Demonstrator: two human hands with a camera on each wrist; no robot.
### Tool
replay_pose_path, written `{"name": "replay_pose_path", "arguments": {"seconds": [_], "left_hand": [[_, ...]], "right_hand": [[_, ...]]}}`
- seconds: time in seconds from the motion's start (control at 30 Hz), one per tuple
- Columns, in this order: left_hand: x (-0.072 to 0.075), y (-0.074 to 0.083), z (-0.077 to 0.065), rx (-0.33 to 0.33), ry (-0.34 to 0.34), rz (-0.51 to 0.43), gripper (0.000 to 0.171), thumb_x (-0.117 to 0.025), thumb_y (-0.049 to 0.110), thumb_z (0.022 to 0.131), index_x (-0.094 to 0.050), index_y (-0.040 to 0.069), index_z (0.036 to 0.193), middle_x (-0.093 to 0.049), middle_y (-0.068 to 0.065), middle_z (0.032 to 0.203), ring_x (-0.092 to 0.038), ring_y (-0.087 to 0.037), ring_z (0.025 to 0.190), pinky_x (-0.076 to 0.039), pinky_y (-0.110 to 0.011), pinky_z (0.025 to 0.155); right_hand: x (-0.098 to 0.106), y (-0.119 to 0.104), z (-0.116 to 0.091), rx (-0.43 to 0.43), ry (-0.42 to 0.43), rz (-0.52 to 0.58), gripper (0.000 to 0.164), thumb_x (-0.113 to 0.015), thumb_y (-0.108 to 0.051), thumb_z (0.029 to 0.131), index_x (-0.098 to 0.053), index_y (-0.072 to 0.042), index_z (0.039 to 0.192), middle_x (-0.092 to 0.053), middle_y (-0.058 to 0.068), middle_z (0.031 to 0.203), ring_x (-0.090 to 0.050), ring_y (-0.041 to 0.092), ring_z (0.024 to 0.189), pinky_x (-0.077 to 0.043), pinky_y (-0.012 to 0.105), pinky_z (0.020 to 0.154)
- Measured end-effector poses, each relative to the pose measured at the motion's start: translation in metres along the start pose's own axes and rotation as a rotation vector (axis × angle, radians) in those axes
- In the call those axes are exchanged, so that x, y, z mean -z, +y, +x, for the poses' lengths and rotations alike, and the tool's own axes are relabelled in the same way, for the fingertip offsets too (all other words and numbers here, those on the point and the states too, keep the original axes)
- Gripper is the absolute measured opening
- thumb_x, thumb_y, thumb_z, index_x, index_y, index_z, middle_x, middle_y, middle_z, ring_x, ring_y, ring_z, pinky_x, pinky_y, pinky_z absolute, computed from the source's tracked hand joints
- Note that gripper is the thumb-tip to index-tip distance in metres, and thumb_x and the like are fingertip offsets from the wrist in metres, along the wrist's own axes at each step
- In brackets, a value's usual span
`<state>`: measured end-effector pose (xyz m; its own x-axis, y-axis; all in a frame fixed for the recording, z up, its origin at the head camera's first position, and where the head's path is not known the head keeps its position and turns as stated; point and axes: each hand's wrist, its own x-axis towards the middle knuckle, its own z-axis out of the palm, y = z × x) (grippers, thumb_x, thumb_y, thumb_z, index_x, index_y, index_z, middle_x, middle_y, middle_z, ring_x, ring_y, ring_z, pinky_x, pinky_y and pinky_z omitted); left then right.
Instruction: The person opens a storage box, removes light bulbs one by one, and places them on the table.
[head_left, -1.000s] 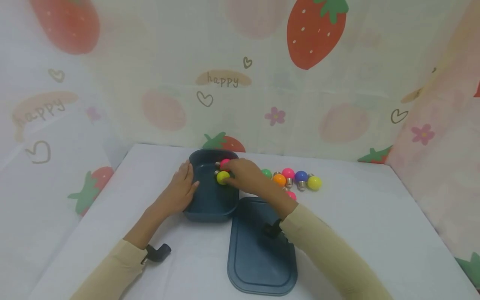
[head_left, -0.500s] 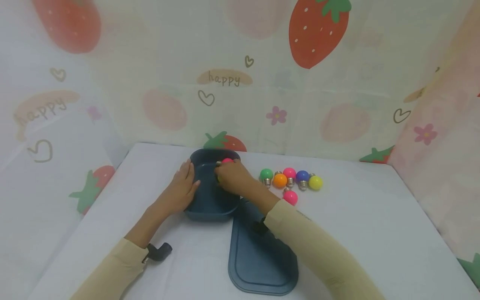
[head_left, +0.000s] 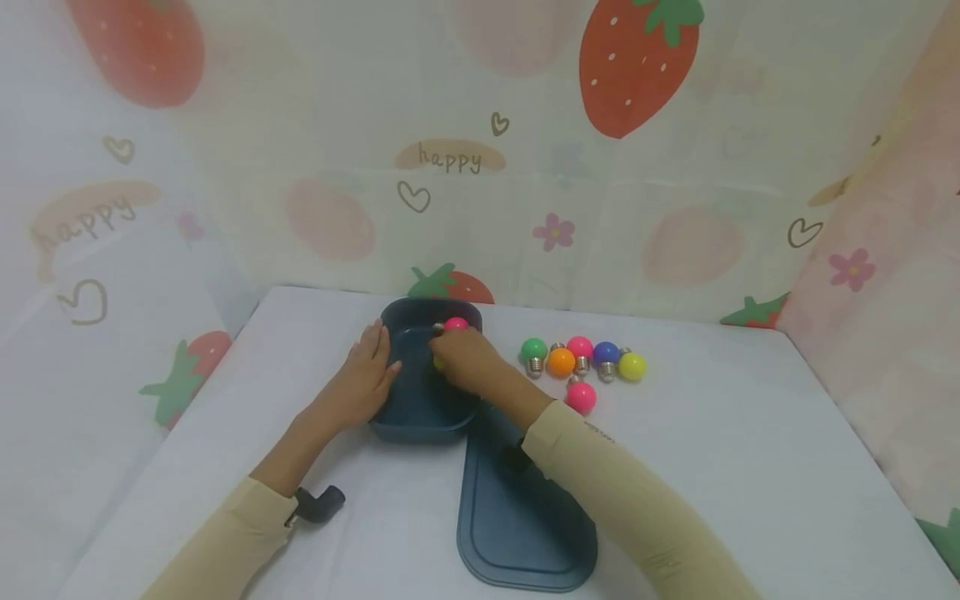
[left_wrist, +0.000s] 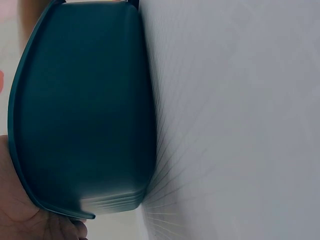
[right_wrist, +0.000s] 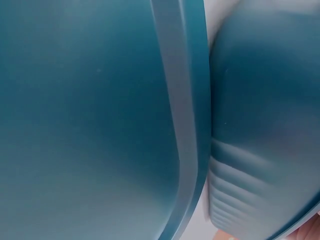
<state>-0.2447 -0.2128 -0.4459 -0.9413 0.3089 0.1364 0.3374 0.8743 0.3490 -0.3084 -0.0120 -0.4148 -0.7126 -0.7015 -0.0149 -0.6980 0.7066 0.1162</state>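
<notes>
A dark blue plastic box (head_left: 420,408) stands uncovered at the back of the table. My left hand (head_left: 363,379) lies along its left wall with the fingers straight, touching the rim; the left wrist view shows the palm (left_wrist: 20,212) against the box edge. Inside the box, my right hand (head_left: 471,358) curls its fingers around a yellow light bulb (head_left: 438,363), mostly hidden under them. A pink light bulb (head_left: 456,323) lies just behind that hand, its metal base pointing left. The box's matching lid (head_left: 525,533) lies flat in front, partly under the right forearm.
Right of the box lie several loose bulbs: green (head_left: 534,348), orange (head_left: 561,362), pink (head_left: 580,346), blue (head_left: 606,354), yellow (head_left: 632,367) and another pink one nearer. A strawberry-print cloth (head_left: 450,225) hangs behind the white table (head_left: 712,467).
My right hand has shifted slightly left and down within the box, and its fingers now cover the yellow bulb. The pink bulb stays in the box. My left hand has kept its place.
</notes>
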Motion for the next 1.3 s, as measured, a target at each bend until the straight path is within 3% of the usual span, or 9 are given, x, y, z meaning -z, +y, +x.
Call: {"name": "replay_pose_path", "arguments": {"seconds": [0.53,0.9,1.1,1.3], "left_hand": [[0.001,0.002,0.0,0.006,-0.006,-0.001,0.066,-0.037,0.026,0.11,-0.013,-0.018,0.153,-0.005,-0.035,0.163,-0.007,-0.047,0.152,-0.014,-0.06,0.12],[0.002,0.002,0.0,0.014,-0.016,0.008,0.067,-0.038,0.026,0.111,-0.012,-0.017,0.154,-0.004,-0.034,0.164,-0.007,-0.047,0.152,-0.013,-0.059,0.12],[0.003,0.002,0.0,0.009,-0.006,0.008,0.067,-0.039,0.026,0.11,-0.013,-0.017,0.154,-0.005,-0.034,0.164,-0.008,-0.047,0.152,-0.015,-0.059,0.12],[0.001,0.001,0.001,0.014,-0.018,0.01,0.067,-0.037,0.027,0.111,-0.01,-0.017,0.154,-0.003,-0.033,0.164,-0.006,-0.046,0.153,-0.014,-0.059,0.121]], "right_hand": [[-0.002,0.002,-0.003,-0.021,0.047,0.117,0.03,-0.076,-0.026,0.093,-0.071,-0.012,0.118,-0.075,0.003,0.1,-0.068,0.018,0.083,-0.058,0.03,0.082],[0.002,0.005,-0.016,-0.028,0.103,0.206,0.038,-0.075,-0.025,0.092,-0.07,-0.014,0.129,-0.073,0.002,0.122,-0.064,0.02,0.115,-0.042,0.044,0.11],[0.007,0.007,-0.028,-0.036,0.158,0.281,0.038,-0.077,-0.023,0.091,-0.07,-0.014,0.128,-0.073,0.001,0.12,-0.066,0.02,0.103,-0.051,0.037,0.1],[0.013,0.009,-0.039,-0.098,0.122,0.39,0.046,-0.08,-0.023,0.089,-0.067,-0.016,0.133,-0.072,0.001,0.118,-0.065,0.019,0.099,-0.055,0.032,0.092]]}}
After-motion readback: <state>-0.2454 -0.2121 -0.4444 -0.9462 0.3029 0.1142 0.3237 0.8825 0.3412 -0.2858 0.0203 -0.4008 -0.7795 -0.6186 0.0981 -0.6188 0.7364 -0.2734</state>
